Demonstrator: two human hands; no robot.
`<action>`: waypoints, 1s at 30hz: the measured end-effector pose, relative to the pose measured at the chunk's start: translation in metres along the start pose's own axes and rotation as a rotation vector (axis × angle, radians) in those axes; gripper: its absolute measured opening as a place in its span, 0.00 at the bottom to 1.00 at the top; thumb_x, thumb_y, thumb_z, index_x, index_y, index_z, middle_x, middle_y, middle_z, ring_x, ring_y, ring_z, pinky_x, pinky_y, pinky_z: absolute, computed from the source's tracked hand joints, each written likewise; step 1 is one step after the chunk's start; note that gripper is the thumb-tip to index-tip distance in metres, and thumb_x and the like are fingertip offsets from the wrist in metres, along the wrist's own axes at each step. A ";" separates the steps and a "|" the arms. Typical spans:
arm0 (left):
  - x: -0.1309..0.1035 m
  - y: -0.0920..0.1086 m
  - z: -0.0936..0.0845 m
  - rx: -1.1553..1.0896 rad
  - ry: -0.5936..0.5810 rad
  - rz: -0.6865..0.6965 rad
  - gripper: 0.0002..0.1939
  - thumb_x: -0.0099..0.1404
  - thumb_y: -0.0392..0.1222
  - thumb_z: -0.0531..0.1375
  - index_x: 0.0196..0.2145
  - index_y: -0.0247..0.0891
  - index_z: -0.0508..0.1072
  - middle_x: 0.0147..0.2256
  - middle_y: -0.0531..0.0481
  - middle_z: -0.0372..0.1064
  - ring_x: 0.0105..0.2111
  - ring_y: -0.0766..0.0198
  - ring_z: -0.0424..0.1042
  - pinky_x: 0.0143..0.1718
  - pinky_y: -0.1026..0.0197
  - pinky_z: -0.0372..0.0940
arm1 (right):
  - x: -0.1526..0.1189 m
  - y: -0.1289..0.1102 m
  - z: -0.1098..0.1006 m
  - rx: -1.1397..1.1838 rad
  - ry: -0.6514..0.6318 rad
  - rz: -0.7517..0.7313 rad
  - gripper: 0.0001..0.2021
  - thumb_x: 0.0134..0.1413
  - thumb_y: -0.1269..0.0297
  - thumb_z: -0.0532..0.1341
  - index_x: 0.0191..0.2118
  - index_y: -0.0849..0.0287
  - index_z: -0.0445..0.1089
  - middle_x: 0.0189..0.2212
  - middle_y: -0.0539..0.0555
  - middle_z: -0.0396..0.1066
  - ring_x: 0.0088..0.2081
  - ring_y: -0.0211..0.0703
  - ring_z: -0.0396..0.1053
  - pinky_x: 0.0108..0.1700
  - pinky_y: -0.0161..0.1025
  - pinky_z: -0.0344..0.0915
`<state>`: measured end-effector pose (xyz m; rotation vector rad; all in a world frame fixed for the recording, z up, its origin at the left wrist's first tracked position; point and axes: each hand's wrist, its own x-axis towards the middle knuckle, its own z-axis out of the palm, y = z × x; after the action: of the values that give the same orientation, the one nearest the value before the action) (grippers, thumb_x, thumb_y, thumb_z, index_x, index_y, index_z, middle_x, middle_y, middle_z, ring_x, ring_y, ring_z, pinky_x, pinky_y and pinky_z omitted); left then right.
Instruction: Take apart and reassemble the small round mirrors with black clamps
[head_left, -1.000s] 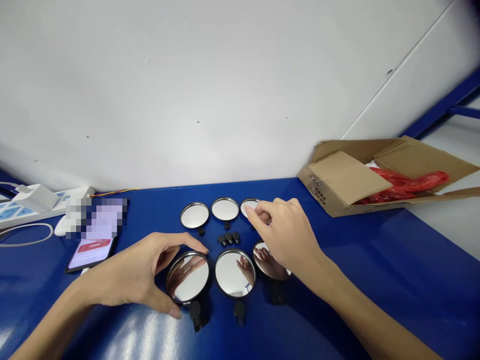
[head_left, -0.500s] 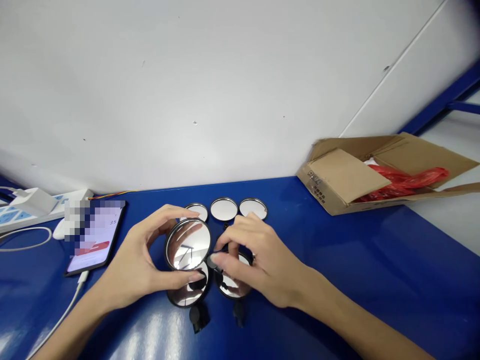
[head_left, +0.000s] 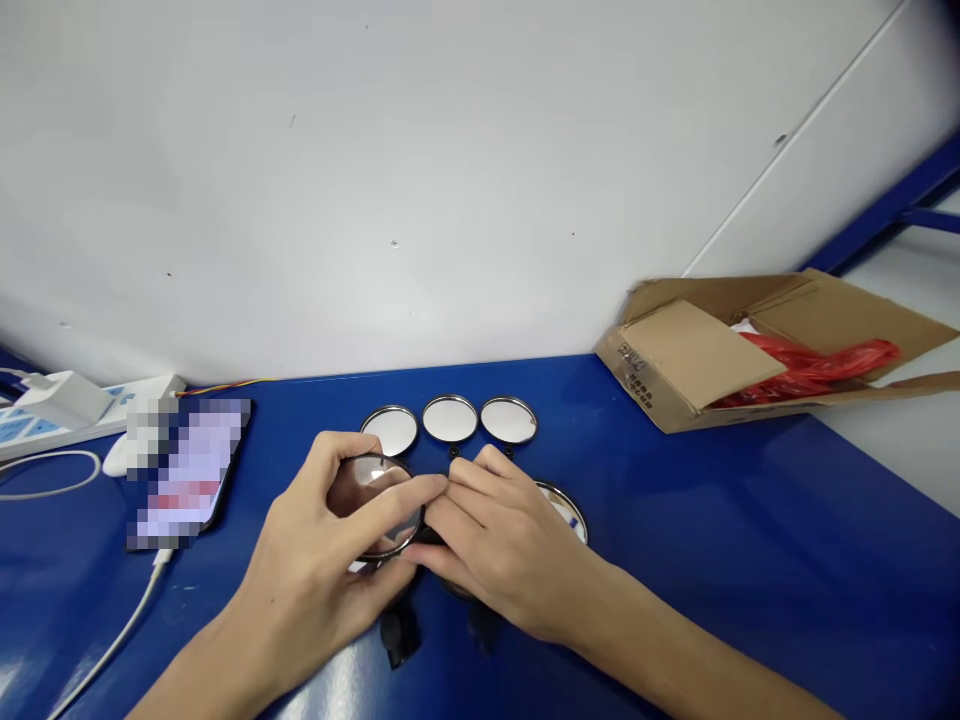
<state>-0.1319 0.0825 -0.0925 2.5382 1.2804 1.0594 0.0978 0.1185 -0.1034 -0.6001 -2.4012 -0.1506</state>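
Nearest: got a black fitting (head_left: 399, 638) on the blue table (head_left: 712, 560), just on the near side of the left hand (head_left: 322, 540). Got a dark fitting (head_left: 484, 627) to the right of that, just on the near side of the right hand (head_left: 510, 545), too shadowed to read. Gripping a round mirror (head_left: 360, 485) in the left hand: thumb at near edge, one finger bent over far edge, another laid across the glass and touching the right hand's fingers. Holding it tilted, raised off the table. Keeping the right hand closed at the mirror's right edge, fingers bunched on a black piece (head_left: 430, 536), mostly covered. Can't tell if joined to the mirror.

See only a sliver of a lower mirror (head_left: 364, 566) under the left hand, and part of another mirror (head_left: 571, 507) just right of the right hand, rest blocked by it.

Left of left hand, apart: got a phone (head_left: 191, 470) lying screen up, display pixelated, white cable (head_left: 124, 640) in its near end.

Beyond both hands: have three mirrors in a row, left mirror (head_left: 390, 430) just past the left hand, middle mirror (head_left: 450, 420) and right mirror (head_left: 509, 421) past the right.

Farther, past the phone from left hand: see a white power strip (head_left: 142, 395). Well right of and beyond right hand: have an open cardboard box (head_left: 652, 375) holding red plastic (head_left: 817, 360).
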 end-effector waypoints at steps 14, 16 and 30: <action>0.013 -0.007 -0.026 -0.268 -0.348 -0.027 0.19 0.74 0.30 0.66 0.56 0.54 0.79 0.50 0.51 0.61 0.32 0.71 0.65 0.28 0.69 0.68 | 0.004 0.000 -0.023 0.182 -0.239 -0.098 0.17 0.84 0.61 0.57 0.40 0.62 0.75 0.31 0.50 0.71 0.34 0.44 0.59 0.38 0.45 0.56; 0.012 -0.005 -0.029 -0.296 -0.320 -0.062 0.17 0.74 0.33 0.68 0.54 0.54 0.79 0.50 0.52 0.61 0.34 0.70 0.66 0.28 0.68 0.68 | 0.006 0.002 -0.030 0.235 -0.253 -0.069 0.15 0.84 0.59 0.58 0.42 0.61 0.75 0.32 0.50 0.72 0.35 0.44 0.60 0.38 0.44 0.57; 0.013 -0.031 -0.018 -0.147 0.042 -0.268 0.16 0.70 0.39 0.71 0.53 0.55 0.82 0.51 0.53 0.66 0.30 0.70 0.65 0.27 0.63 0.64 | 0.006 0.040 -0.049 0.456 0.104 0.768 0.14 0.82 0.55 0.59 0.49 0.49 0.83 0.39 0.51 0.73 0.37 0.42 0.69 0.40 0.41 0.65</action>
<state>-0.1585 0.1084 -0.0839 2.1751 1.4451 1.1063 0.1401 0.1441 -0.0636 -1.1876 -1.8532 0.6532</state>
